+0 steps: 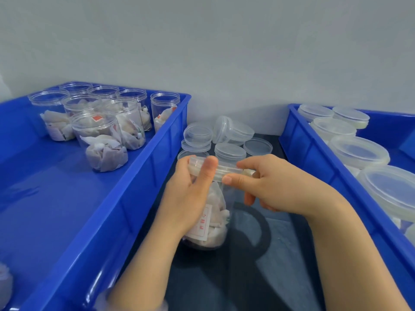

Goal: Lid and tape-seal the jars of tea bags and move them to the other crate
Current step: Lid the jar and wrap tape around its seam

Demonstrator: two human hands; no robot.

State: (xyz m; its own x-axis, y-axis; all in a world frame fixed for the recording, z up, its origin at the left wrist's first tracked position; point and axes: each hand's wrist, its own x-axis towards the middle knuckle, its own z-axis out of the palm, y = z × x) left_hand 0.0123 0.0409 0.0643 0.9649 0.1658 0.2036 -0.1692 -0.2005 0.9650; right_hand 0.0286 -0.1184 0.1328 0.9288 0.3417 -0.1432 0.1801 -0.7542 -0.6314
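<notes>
With the left hand (189,196) clasped round the jar (216,223), the right hand (276,187), pinching the lid (224,169) rim atop it, should press evenly around the seam

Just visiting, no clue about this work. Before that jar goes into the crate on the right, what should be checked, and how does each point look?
1. Lid seated on the jar: ok.
2. Left hand grips the jar: ok.
3. Right hand pinches the lid's rim: ok.
4. Tape wrapped all round the seam: cannot tell.
5. Free spot in the right crate among its lidded jars: cannot tell.
6. Spare lids ready behind the jar: ok.
</notes>
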